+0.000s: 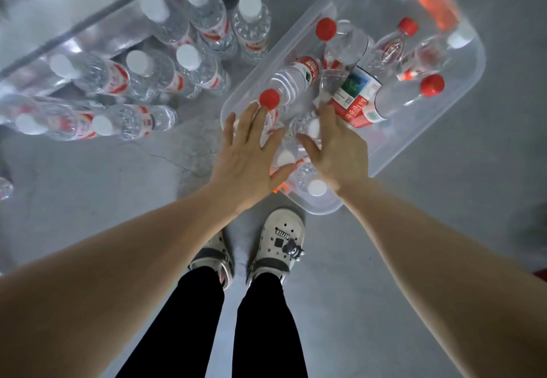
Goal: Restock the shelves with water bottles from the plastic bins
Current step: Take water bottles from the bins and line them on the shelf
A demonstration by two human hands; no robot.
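A clear plastic bin [461, 82] stands on the floor in front of me, holding several water bottles. Red-capped bottles lie in its middle and far end, one large bottle [364, 96] with a red and green label among them. Small white-capped bottles [310, 129] stand at its near end. My left hand [248, 155] hovers over the bin's near left corner, fingers spread, empty. My right hand [337, 147] is spread above the white-capped bottles, also empty. Its fingertips lie close to the large bottle's label.
To the left, a low metal shelf [88, 37] carries several upright white-capped bottles [204, 14]. More of these bottles [130, 120] stand lower at the left. My feet in pale clogs [281, 241] stand on the grey floor just before the bin. An orange handle [435, 2] sits at the bin's far end.
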